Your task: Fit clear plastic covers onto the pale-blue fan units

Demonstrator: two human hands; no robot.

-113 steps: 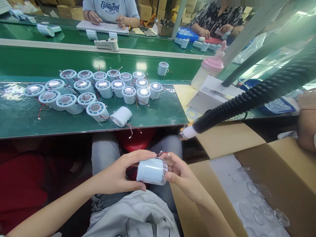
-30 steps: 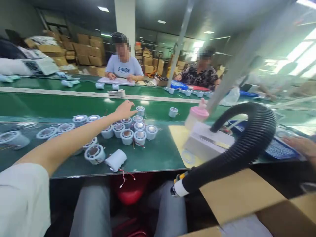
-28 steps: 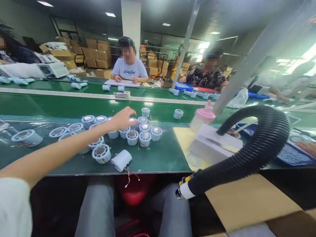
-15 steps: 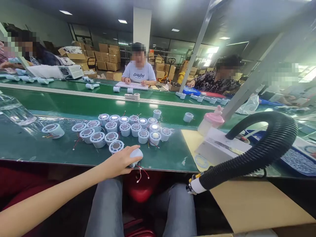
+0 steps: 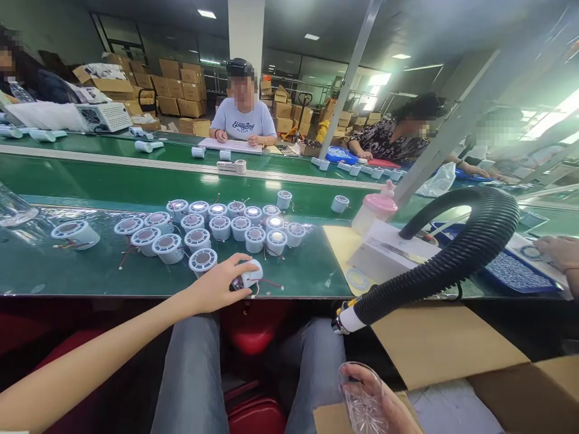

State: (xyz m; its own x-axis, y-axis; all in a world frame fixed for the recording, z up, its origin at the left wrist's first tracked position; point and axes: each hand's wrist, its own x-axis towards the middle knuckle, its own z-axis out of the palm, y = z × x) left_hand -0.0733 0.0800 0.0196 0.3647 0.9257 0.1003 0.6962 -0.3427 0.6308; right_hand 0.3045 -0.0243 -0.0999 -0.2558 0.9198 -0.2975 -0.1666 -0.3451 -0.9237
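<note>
My left hand (image 5: pixel 217 284) reaches over the near edge of the green bench and grips a white cylindrical housing (image 5: pixel 250 276) lying on its side, red wires trailing from it. A cluster of several like housings (image 5: pixel 221 226) stands upright just behind it, metal faces up. My right hand (image 5: pixel 380 402) is low at the bottom edge, over a cardboard box, holding a clear plastic lens cover (image 5: pixel 362 398).
A black corrugated hose (image 5: pixel 452 259) arcs over the bench's right side, nozzle hanging past the edge. A white box (image 5: pixel 389 253) and a pink-capped bottle (image 5: pixel 375 211) sit on a yellow mat. The open cardboard box (image 5: pixel 452 343) lies right. Other people work across the conveyor.
My left hand came back from the far housings to the near edge and closed on the lying housing. My right hand came up into view holding a clear lens cover.
</note>
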